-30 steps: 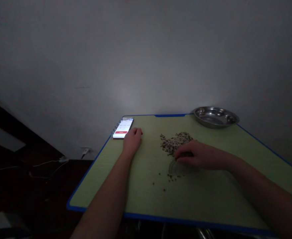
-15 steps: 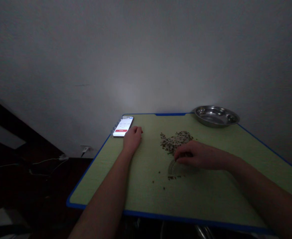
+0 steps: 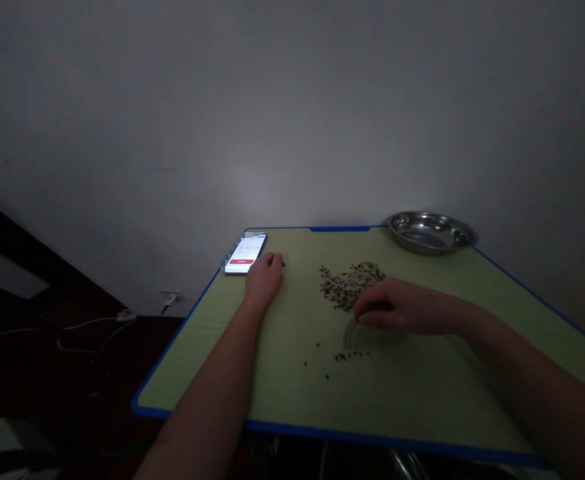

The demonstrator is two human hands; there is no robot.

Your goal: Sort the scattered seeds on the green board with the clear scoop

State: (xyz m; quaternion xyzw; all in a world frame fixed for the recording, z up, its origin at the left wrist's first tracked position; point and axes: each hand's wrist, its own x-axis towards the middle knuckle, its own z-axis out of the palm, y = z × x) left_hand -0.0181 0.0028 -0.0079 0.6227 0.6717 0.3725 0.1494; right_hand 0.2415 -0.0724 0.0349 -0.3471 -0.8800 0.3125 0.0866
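Note:
My right hand (image 3: 392, 307) is closed in a pinch just in front of a pile of small dark and pale beads or seeds (image 3: 345, 287). Its fingertips meet the rim of a clear round dish-like piece (image 3: 348, 335), mostly hidden under the hand. Several dark grains (image 3: 345, 357) lie in a short row nearer me, and a few more are scattered to their left. My left hand (image 3: 266, 273) rests on the table, fingers curled in a loose fist with nothing visible in them. It lies against the near right corner of a lit phone (image 3: 246, 253).
A shiny metal basin (image 3: 430, 233) stands at the table's back right corner, close to the wall. The green table (image 3: 282, 387) has a blue edge. Left of it, a plug and white cables (image 3: 125, 315) lie low by the wall.
My right hand has shifted slightly right and up, and the clear round piece has moved right with it. My left hand stays by the phone.

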